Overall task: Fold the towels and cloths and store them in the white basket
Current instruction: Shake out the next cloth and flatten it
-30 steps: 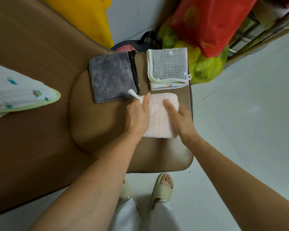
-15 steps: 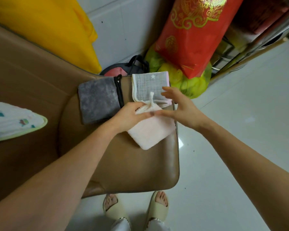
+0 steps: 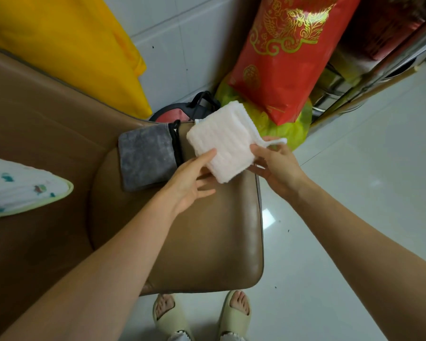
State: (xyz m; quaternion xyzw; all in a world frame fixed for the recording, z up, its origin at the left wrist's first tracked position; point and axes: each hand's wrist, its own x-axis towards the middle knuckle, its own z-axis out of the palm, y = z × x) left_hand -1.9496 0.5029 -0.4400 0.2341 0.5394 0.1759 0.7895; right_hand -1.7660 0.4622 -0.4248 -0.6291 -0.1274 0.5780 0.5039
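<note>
Aloft, folded pale pink towel pinched between 2 hands, left hand and right hand, above brown cushion.

Both arms outstretched, left hand and right hand raised, fingers pinching.
</note>
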